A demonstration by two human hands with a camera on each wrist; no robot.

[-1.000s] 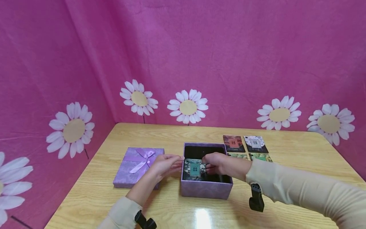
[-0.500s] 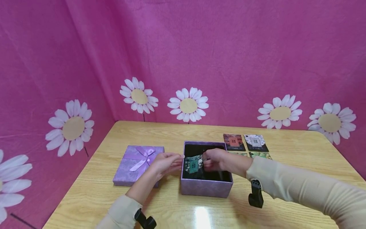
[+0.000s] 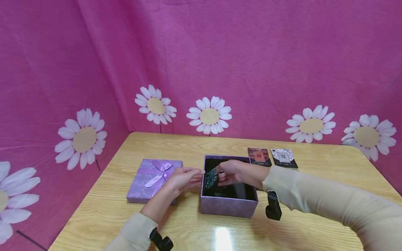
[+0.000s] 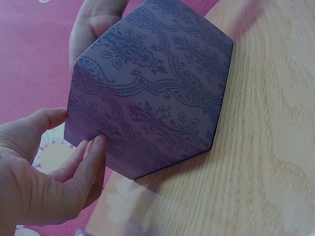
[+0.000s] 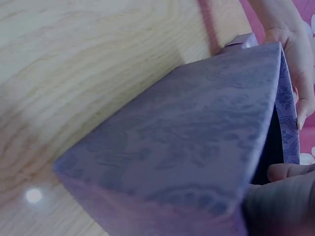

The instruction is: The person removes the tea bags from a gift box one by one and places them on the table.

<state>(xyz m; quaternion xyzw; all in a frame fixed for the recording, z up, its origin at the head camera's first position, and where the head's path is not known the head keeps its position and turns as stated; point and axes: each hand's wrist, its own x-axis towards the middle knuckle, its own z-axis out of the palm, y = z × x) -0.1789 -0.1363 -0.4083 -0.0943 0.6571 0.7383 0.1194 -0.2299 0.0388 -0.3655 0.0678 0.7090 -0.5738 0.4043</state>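
A purple patterned box [image 3: 228,206] stands uncovered on the table, its inside dark. My right hand [image 3: 233,171] reaches into it and holds a thin square card [image 3: 211,178] with a dark green print. The card is steeply tilted near the box's left wall, and fingers cover its right edge. At the outside of that wall is my left hand [image 3: 186,177]. Its thumb touches the rim and its fingertips rest against the patterned side [image 4: 147,93] in the left wrist view. In the right wrist view the box wall hides most of my right hand and the card.
A purple lid [image 3: 138,186] with a ribbon bow lies left of the box, beneath my left forearm in the head view. Behind the box to the right lie a red-brown card [image 3: 259,156] and a white-and-black card [image 3: 283,158]. My right sleeve [image 3: 311,191] crosses the table's right side.
The green card has gone from lying nearly flat to standing steeply tilted, as my right hand moved slightly left with it. The sleeve now covers nearly all of the nearer cards. My left hand keeps its place.
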